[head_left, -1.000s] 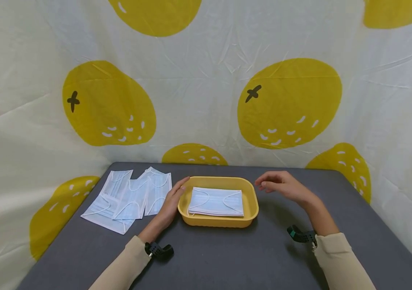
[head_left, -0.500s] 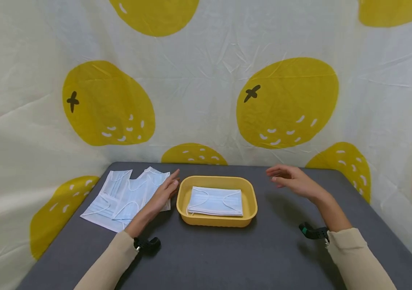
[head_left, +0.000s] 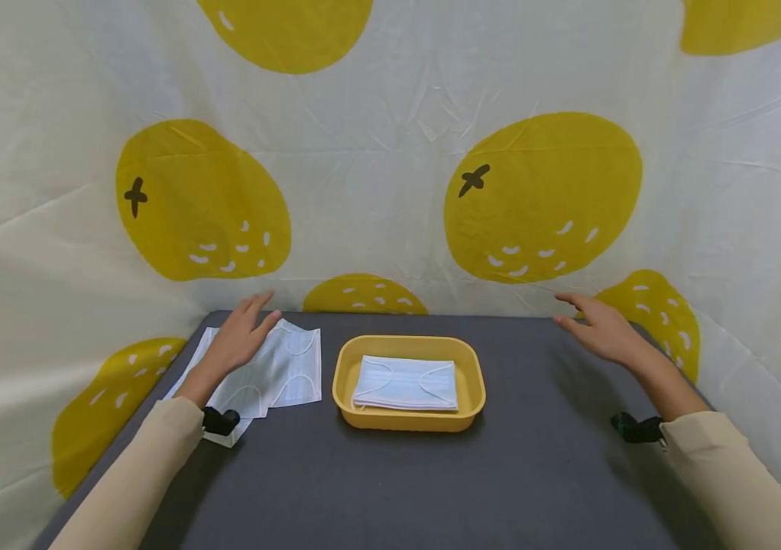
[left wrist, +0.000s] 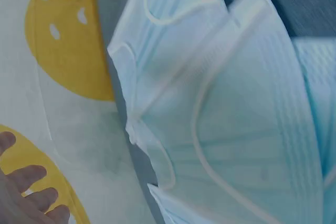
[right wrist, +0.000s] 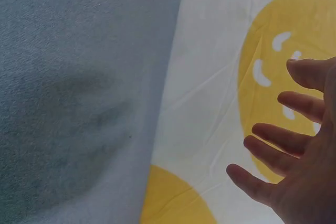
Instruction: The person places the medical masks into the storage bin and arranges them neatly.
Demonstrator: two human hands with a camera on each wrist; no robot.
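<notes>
Head view: left hand [head_left: 238,337] flat-fingered over the loose masks [head_left: 273,374] at the tabletop's far-left corner, probably just touching. Right hand [head_left: 604,330] spread, empty, far-right. Next: pinch one mask for the yellow tray [head_left: 345,367].

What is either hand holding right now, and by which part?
Nothing. The left hand hovers with straight fingers above the loose face masks; the right hand is spread in the air over the table's far right corner.

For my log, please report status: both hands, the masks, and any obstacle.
Left hand open above loose masks, holding nothing. Right hand open over far right table edge. One mask stack lies in yellow tray. No obstacle visible.
</notes>
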